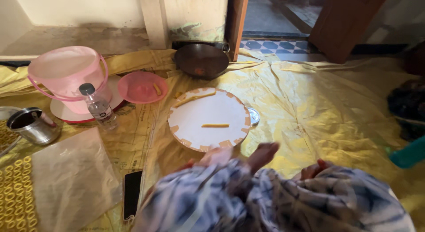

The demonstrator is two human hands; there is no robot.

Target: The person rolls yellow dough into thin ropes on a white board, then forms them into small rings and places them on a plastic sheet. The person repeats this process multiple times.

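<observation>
A round white board (208,109) with taped edges lies on the yellow sheet in front of me. Two thin yellow dough strips rest on it, one near the middle (215,125) and a longer one at its far edge (195,98). My left hand (218,155) is blurred just below the board's near rim, with fingers reaching right. Blue-and-white patterned cloth (274,201) covers much of both arms. Only a few fingertips of my right hand (312,170) show above that cloth, further right. Nothing can be made out in either hand.
A pink bucket (66,74), a pink lid (141,87) with a yellow piece, a clear bottle (99,107) and a steel cup (33,125) stand at left. A dark wok (201,60) sits behind. A black phone (132,194) and plastic sheet (73,179) beside yellow rings (15,196) lie near left.
</observation>
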